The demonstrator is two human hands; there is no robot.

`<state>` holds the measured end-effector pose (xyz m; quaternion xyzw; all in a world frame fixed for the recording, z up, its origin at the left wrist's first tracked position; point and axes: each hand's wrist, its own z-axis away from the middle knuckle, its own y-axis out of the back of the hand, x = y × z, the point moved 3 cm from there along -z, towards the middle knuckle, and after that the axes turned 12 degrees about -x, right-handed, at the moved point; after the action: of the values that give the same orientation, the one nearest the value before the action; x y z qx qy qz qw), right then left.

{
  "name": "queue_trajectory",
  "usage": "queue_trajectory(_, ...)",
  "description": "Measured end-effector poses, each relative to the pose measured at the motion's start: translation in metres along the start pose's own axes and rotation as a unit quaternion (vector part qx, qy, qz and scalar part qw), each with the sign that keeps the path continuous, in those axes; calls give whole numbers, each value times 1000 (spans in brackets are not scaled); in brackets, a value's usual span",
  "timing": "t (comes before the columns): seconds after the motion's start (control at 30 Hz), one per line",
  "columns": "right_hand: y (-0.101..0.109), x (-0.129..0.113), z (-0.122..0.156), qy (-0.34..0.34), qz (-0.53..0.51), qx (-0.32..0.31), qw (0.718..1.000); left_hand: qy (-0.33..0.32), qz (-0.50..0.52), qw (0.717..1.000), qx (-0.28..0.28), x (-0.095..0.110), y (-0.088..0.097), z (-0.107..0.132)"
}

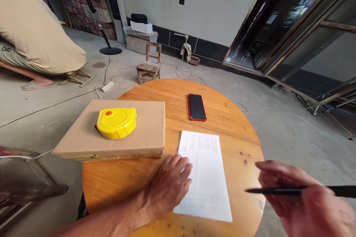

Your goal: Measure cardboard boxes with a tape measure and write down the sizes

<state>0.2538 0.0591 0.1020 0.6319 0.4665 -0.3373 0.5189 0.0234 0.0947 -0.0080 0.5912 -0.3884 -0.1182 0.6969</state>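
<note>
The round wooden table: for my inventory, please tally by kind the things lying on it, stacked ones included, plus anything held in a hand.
Brown rectangular cardboard box: 1
Yellow rounded object with red spot: 1
Black-screened phone with red edge: 1
White rectangular paper sheet: 1
Slim black pen, in the right hand: 1
Total: 5
</note>
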Motion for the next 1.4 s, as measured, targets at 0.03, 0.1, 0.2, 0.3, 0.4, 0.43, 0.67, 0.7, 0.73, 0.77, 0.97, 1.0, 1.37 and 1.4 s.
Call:
queue_trajectory(0.03, -12, 5, -6, -7, 1, -2, 1000, 0, -1, 1000, 2, 0, 0, -1)
queue_trajectory(0.1, -39, 16, -16, -4, 26, -57, 998, -1, 0, 1000, 6, 0, -1, -2)
queue_trajectory(0.2, -71, 34, -29, -16, 49, -128, 990, -1, 11, 1000, 25, 0, -2, -3)
queue_trajectory(0.3, -82, 48, -40, -20, 57, -101, 993, 2, 14, 999, 41, -2, -4, -3)
queue_trajectory(0.4, -89, 59, -49, 3, 77, -107, 991, -2, 6, 998, 60, -2, -3, -3)
queue_trajectory(0.43, -92, 63, -51, 2, 86, -119, 989, -5, 4, 998, 65, -2, -3, -3)
queue_trajectory(0.67, -107, 90, -46, -27, 110, -106, 988, 8, 1, 996, 85, -1, -2, -5)
queue_trajectory(0.7, -108, 92, -45, -29, 107, -107, 988, 10, 1, 996, 89, -2, -2, -5)
queue_trajectory(0.73, -109, 92, -44, -30, 106, -109, 988, 10, 0, 996, 93, -2, -3, -5)
queue_trajectory(0.77, -109, 93, -43, -31, 106, -111, 988, 9, -2, 995, 98, -2, -3, -5)
queue_trajectory(0.97, -109, 90, -46, -42, 138, -119, 982, -1, -5, 994, 107, -2, -1, -5)
queue_trajectory(1.0, -109, 89, -46, -43, 144, -118, 982, 0, -4, 995, 102, -2, -1, -6)
queue_trajectory(1.37, -112, 87, -49, -33, 163, -129, 978, 11, 5, 997, 78, -3, -5, -5)
queue_trajectory(1.4, -112, 88, -49, -33, 164, -130, 977, 12, 4, 997, 79, -3, -6, -5)
